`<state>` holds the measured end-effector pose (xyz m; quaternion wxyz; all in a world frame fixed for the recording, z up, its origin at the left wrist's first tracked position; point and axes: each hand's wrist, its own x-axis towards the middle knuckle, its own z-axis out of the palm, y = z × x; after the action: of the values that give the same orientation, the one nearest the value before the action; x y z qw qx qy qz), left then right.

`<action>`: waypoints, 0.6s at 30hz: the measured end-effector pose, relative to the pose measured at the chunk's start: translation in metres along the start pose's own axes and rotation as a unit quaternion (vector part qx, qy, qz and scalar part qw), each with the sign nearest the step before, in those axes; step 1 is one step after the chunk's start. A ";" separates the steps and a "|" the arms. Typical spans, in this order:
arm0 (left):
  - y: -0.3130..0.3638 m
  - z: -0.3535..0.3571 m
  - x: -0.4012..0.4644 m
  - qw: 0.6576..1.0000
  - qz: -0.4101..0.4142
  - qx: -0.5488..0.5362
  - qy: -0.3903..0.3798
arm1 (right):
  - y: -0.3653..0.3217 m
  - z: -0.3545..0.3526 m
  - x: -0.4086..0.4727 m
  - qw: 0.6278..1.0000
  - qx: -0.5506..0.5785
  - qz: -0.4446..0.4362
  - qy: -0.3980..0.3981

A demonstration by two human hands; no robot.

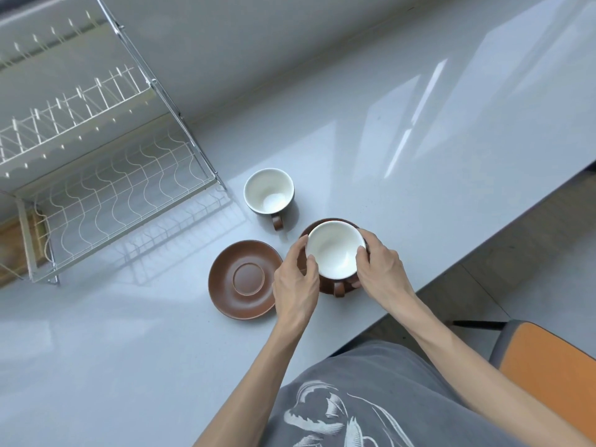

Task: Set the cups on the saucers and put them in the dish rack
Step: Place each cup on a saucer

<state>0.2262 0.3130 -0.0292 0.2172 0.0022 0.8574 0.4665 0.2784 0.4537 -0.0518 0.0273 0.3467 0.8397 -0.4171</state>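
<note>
Far up-left of both hands, wire dish rack [106,175] on grey counter [387,140]. Just left of left hand [295,282], bare brown saucer [243,279]. Between both hands, gripped, white-lined cup [335,250] over second saucer [325,287]; right hand [380,269] curled round it. Beyond fingertips, another cup [269,196].

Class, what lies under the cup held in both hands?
A brown saucer shows beneath the held cup; its middle is covered by the cup, left hand and right hand.
</note>
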 end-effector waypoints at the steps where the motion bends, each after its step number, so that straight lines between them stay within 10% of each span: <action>1: -0.001 0.000 0.000 1.000 0.000 0.000 -0.001 | 0.000 0.000 0.000 1.000 0.000 -0.002 -0.002; 18: -0.011 0.003 0.007 1.000 0.003 -0.002 -0.019 | 0.000 0.006 -0.003 1.000 -0.002 0.017 -0.002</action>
<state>0.2227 0.3107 -0.0419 0.2317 0.0132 0.8525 0.4684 0.2789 0.4481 -0.0542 0.0363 0.3600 0.8346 -0.4153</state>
